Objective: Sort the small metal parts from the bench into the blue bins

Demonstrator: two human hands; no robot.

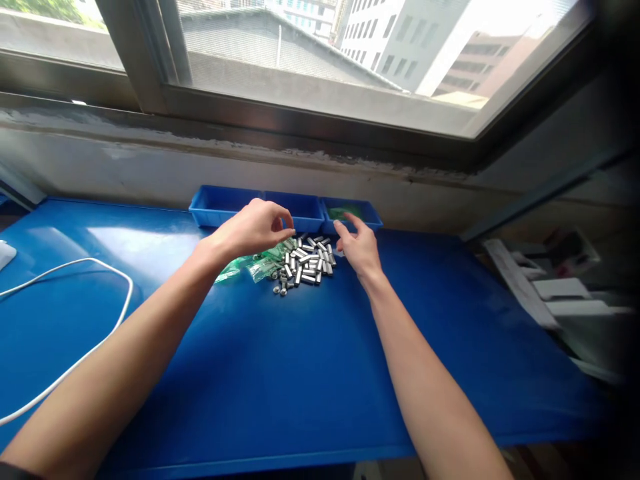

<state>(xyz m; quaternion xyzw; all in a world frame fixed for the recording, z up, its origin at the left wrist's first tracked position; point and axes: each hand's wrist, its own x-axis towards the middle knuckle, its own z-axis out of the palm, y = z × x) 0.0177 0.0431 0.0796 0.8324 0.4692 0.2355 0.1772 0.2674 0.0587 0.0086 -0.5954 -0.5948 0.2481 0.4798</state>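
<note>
A pile of small metal cylinders (310, 261), silvery with dark parts, lies on the blue table along with several screw-like metal pieces (283, 290) at its near left edge. Green-tinted clear plastic bags (261, 268) lie against the pile's left side. Above the bags and the pile's far left edge is my left hand (253, 230), its fingers curved, with a gap between thumb and forefinger and nothing visible in it. My right hand (361, 252) is at the pile's right side, thumb and forefinger apart, in front of the right blue bin (373, 217). Green plastic shows inside that bin.
Two more blue bins, the left bin (203, 217) and the middle bin (311, 223), stand in the same row against the wall below the window. A white cable (131, 283) curves over the table (280, 387) at left. White objects (565, 297) stand beyond its right edge.
</note>
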